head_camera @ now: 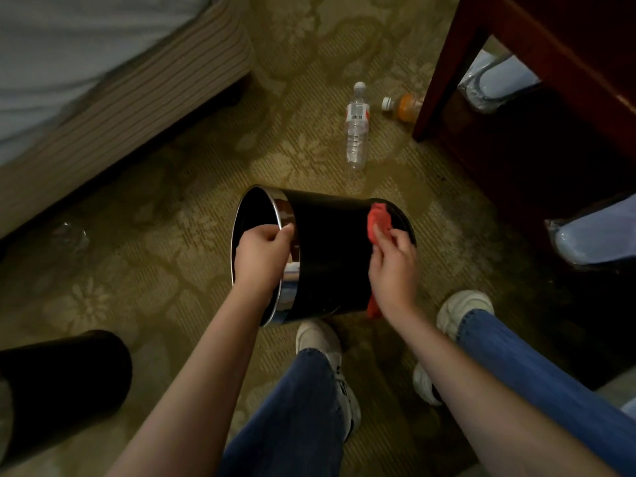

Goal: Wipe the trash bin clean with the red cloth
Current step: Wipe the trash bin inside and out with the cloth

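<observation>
A patterned carpet (172, 235) spreads between the bed (103, 80) and a dark wood desk (550, 63). The bin (330, 256), a smooth black cylinder with a shiny chrome rim, is held on its side above the shoes, mouth facing left. The left hand (261, 256) is closed over the rim; the right hand (394, 266) presses the crumpled red cloth (378, 218) against the base edge.

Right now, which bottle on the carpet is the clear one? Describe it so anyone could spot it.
Start at the dark red wooden furniture leg at upper right. Two bottles lie on the carpet just left of it. The clear water bottle is the longer one nearer the trash bin, white cap, red-and-white label; its neighbour, the orange bottle, holds orange liquid.
</observation>
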Motion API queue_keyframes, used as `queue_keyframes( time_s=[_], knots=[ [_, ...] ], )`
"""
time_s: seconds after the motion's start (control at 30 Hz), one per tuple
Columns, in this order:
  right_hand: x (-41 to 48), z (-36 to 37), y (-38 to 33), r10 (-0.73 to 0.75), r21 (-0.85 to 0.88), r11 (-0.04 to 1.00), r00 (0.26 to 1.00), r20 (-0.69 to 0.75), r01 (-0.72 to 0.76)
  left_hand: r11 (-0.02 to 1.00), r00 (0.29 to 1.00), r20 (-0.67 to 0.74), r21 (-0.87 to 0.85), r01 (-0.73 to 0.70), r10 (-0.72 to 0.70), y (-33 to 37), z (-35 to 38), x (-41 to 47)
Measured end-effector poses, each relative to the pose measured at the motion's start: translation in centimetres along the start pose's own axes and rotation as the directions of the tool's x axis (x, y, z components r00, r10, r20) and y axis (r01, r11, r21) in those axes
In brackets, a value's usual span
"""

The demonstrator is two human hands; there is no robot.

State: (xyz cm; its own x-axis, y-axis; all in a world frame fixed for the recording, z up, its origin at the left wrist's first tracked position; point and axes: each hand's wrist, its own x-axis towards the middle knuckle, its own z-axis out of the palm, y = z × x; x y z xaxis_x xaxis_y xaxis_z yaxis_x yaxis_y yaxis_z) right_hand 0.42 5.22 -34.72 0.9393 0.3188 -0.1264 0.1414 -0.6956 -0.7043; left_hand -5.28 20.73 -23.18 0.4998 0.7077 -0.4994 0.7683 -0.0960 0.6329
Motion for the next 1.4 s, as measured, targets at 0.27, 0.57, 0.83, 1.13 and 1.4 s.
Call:
queue_keyframes(
  time_s=[0.27,0.57,0.83,1.13,1.4],
  knots=[
    [-3.3,1.2,-8.9,-0.353,0.087,0.932,0.935,-0.015,0.353,0.999,0.999,0.004,-0.027,0.047,-0.047,-0.4,0.1,0.3],
    [0.0,0.2,0.9,-0.015,-0.032,0.999,1.0,-0.019,0.015,0.999,0.998,0.058,-0.035,0.031,-0.029,0.0,0.1,-0.3],
    [-2.1,0.9,-8.4,-0.337,0.047,0.94,0.941,-0.043,0.339,0.998,0.999,0.005,-0.038,0.043,-0.043,0.5,0.3,0.8],
    [-0.1,0.3,1.4,-0.04,-0.005,0.999,0.999,0.01,0.04,0.997,0.998,0.036,-0.038,0.061,-0.06,-0.1,-0.8,0.4],
    [-4.1,2.1,-6.7,-0.398,0.036,0.916,0.917,-0.02,0.399,0.996,0.996,-0.031,-0.042,0.083,-0.085,-0.2,-1.3,1.9]
  ],
)
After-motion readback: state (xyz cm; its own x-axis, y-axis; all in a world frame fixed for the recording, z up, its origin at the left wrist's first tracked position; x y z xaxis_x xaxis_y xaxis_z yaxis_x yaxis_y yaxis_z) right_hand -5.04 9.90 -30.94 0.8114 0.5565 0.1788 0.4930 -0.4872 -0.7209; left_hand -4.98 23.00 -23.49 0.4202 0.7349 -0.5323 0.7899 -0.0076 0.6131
